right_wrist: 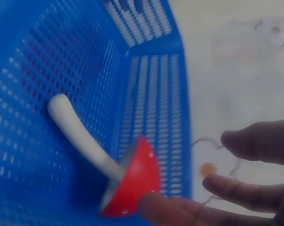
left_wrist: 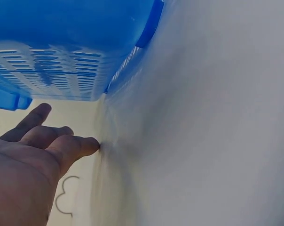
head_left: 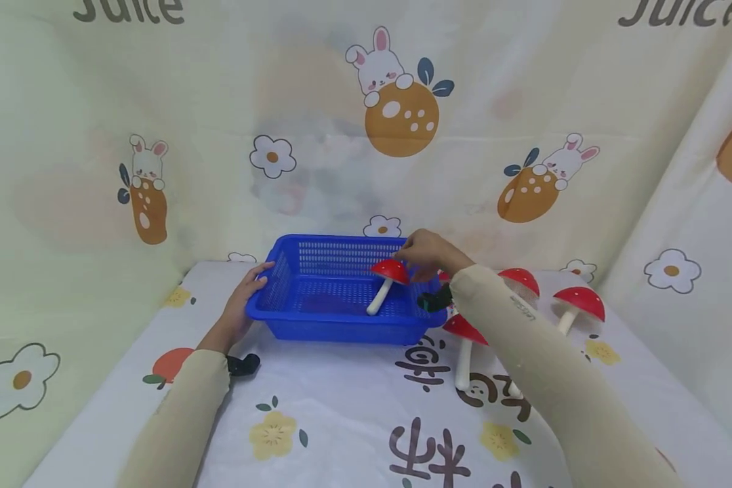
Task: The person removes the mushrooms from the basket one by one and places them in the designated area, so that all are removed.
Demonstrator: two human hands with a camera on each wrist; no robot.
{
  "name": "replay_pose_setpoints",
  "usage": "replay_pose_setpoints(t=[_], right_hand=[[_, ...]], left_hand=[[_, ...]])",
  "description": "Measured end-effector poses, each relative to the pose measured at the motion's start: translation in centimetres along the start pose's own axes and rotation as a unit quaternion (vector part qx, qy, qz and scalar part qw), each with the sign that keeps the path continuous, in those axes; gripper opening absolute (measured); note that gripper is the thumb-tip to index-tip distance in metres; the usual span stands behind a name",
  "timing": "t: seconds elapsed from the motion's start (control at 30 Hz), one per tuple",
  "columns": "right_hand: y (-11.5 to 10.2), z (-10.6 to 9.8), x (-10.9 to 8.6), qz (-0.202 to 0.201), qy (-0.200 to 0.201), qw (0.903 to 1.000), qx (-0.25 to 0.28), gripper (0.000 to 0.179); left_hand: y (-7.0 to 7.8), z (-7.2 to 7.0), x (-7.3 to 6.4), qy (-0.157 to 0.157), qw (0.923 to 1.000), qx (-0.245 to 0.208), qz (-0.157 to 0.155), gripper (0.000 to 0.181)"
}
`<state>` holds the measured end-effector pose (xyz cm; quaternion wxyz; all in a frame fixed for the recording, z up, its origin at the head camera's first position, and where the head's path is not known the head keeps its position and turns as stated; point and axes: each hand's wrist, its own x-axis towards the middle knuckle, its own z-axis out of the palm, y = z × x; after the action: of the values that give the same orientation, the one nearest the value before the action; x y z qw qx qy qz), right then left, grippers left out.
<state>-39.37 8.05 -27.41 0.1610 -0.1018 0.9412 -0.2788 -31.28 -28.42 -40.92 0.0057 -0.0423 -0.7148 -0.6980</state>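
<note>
A blue plastic basket [head_left: 341, 331] with slotted walls stands on the table in the head view. Inside it, toward the right end, is a toy mushroom [head_left: 392, 272] with a red cap and white stem. My right hand [head_left: 430, 252] is over the basket's right end. In the right wrist view its fingers are spread, and one fingertip [right_wrist: 156, 207] overlaps the edge of the red cap [right_wrist: 139, 181]. My left hand [head_left: 242, 301] is at the basket's left end, fingers by the rim. The left wrist view shows those fingers [left_wrist: 71, 147] extended beside the slotted wall [left_wrist: 62, 70].
Several more red mushrooms are right of the basket, including one near its front corner [head_left: 465, 330], one behind the right forearm [head_left: 520, 280] and one farther right [head_left: 579, 303]. A patterned cloth [head_left: 317, 400] covers the table. A printed curtain [head_left: 317, 135] hangs behind it.
</note>
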Motion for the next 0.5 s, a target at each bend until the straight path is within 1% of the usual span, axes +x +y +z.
replay_pose_setpoints(t=[0.13, 0.27, 0.37, 0.43, 0.5], right_hand=[[0.4, 1.2, 2.5, 0.039, -0.005, 0.9992, 0.009, 0.049], [0.5, 2.0, 3.6, 0.071, 0.006, 0.9973, -0.018, 0.046], [0.0, 2.7, 4.1, 0.067, 0.007, 0.9970, -0.037, 0.044], [-0.5, 3.3, 4.4, 0.056, 0.009, 0.9973, -0.047, 0.045], [-1.0, 4.0, 4.8, 0.035, 0.006, 0.9977, -0.058, 0.044]], left_hand=[[-0.4, 0.7, 0.1, 0.000, 0.9999, -0.013, -0.004, 0.050], [-0.6, 0.9, 0.3, -0.005, 0.9998, -0.021, -0.002, 0.050], [-0.6, 0.6, 0.5, -0.004, 0.9998, -0.020, 0.001, 0.050], [-0.6, 0.1, 0.6, 0.000, 0.9998, -0.018, 0.003, 0.049], [-0.6, -0.4, 0.6, 0.002, 0.9999, -0.014, 0.006, 0.049]])
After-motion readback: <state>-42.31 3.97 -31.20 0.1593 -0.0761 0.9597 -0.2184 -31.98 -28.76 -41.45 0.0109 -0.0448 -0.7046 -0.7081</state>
